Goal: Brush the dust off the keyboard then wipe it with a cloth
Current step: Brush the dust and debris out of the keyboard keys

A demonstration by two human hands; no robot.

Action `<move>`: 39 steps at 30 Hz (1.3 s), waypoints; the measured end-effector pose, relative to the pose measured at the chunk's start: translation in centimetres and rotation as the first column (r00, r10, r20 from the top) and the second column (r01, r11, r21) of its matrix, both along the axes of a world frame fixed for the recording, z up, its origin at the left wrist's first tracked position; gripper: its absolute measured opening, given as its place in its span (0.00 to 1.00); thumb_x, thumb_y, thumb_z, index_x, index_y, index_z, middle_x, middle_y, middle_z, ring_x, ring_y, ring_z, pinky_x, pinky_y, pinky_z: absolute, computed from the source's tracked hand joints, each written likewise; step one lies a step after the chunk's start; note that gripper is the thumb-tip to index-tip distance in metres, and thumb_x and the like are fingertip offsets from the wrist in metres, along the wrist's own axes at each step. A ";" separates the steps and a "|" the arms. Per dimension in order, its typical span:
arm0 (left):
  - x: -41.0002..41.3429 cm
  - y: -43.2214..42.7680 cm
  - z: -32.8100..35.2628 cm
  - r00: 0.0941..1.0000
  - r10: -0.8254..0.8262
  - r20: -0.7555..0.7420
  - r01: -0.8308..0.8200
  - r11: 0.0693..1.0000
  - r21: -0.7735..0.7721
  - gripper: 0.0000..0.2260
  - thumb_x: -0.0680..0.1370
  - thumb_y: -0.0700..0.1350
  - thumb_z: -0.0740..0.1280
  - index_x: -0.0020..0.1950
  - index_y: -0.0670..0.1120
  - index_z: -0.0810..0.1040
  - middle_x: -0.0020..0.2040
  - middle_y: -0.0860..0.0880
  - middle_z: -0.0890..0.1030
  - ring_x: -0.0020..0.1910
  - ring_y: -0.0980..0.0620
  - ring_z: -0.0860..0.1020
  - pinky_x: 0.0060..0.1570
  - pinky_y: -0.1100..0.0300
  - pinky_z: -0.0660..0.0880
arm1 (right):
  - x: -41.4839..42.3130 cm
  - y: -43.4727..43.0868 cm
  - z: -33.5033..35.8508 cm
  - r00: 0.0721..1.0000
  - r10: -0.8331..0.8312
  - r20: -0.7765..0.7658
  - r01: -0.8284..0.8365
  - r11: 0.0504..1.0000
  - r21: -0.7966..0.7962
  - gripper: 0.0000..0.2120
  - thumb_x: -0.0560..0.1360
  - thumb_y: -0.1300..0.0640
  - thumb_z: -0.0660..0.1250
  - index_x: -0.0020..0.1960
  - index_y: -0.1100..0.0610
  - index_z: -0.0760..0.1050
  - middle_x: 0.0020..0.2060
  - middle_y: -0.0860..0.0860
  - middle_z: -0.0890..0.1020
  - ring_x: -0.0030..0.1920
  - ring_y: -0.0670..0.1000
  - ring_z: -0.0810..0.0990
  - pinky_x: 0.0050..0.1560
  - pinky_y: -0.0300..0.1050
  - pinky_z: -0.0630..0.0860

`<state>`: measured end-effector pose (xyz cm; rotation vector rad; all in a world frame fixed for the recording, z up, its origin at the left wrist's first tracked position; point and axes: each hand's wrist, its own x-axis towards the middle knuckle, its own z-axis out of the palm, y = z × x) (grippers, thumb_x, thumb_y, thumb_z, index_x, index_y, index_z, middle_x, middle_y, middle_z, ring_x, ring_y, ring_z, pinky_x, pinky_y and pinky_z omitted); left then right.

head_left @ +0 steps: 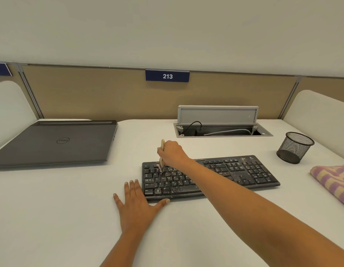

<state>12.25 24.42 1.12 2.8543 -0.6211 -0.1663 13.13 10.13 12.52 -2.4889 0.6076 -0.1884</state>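
Left hand [135, 202] flat, fingers [131, 187] spread, steadying dusty black keyboard [244, 173]. My right hand [172, 151] grips pale wooden brush [162, 158] at left keys. Brushing barely begun, I reckon; purple-yellow striped cloth [333, 182] untouched.

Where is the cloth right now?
In the head view, the cloth lies at the frame's right edge, right of the keyboard, nearer than the mesh cup.

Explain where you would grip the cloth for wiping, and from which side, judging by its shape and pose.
Probably pinch the cloth at its rounded folded end nearest the keyboard, from above with the right hand once the brush is down. It lies flat and folded, so that raised fold offers something to close on; its right part is out of view.
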 end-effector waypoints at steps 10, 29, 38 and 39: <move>0.0 0.0 0.0 1.000 0.000 -0.002 0.000 1.000 0.001 0.63 0.52 0.79 0.29 0.78 0.42 0.42 0.79 0.47 0.47 0.77 0.49 0.41 0.72 0.40 0.40 | 0.9 0.0 1.5 0.993 -0.086 0.076 0.071 0.981 0.180 0.16 0.79 0.58 0.57 0.51 0.70 0.76 0.45 0.64 0.82 0.39 0.58 0.78 0.52 0.56 0.78; 0.0 0.0 0.0 1.000 0.001 -0.001 -0.001 1.000 0.012 0.63 0.51 0.79 0.29 0.78 0.42 0.42 0.79 0.47 0.46 0.77 0.50 0.41 0.72 0.40 0.40 | 1.6 0.3 1.1 0.999 0.021 0.044 -0.026 0.993 0.111 0.16 0.79 0.57 0.58 0.50 0.70 0.76 0.41 0.62 0.80 0.41 0.58 0.78 0.48 0.51 0.77; 0.0 0.0 0.1 1.000 -0.002 0.002 0.002 1.000 0.004 0.63 0.51 0.79 0.29 0.78 0.42 0.43 0.79 0.47 0.47 0.77 0.49 0.41 0.72 0.40 0.41 | 0.4 -1.2 1.0 0.969 0.235 -0.071 -0.217 0.956 0.196 0.17 0.74 0.54 0.69 0.54 0.69 0.77 0.46 0.64 0.83 0.38 0.53 0.79 0.50 0.49 0.79; 0.0 0.0 0.1 1.000 -0.002 0.002 0.002 1.000 0.006 0.63 0.51 0.79 0.29 0.78 0.42 0.43 0.79 0.47 0.47 0.77 0.50 0.41 0.72 0.40 0.41 | 0.3 -1.6 1.2 0.965 0.242 -0.099 -0.221 0.957 0.185 0.18 0.74 0.54 0.69 0.54 0.69 0.76 0.46 0.64 0.83 0.39 0.53 0.79 0.50 0.49 0.79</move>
